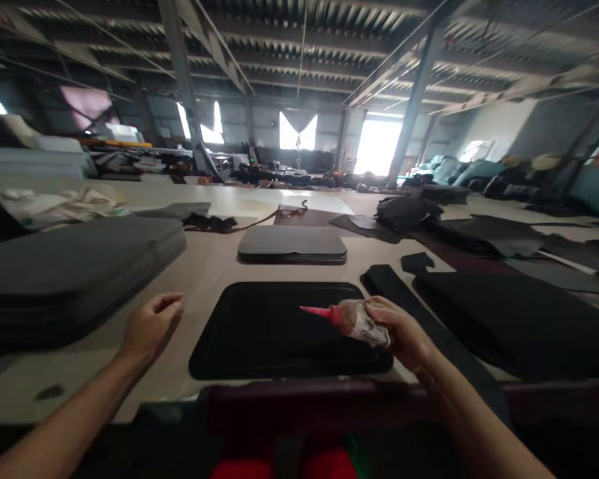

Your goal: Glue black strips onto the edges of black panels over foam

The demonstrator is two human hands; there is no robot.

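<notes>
My right hand (397,329) grips a squeeze bottle (362,322), smeared and whitish-brown, whose long red nozzle points left. The bottle is above the right part of a black rounded-corner panel (274,329) with a raised border, lying flat in front of me. Off the panel's left side, my left hand (152,326) hovers over the table with its fingers curled together and nothing visible in them. Behind the panel lies a neat stack of grey rounded pieces (292,244).
A thick stack of dark grey sheets (74,273) stands at left. To the right are a black strip (404,306) and a pile of black sheets (524,319). Crumpled dark material (406,211) and pale cloth (70,205) lie farther back on the table (207,266).
</notes>
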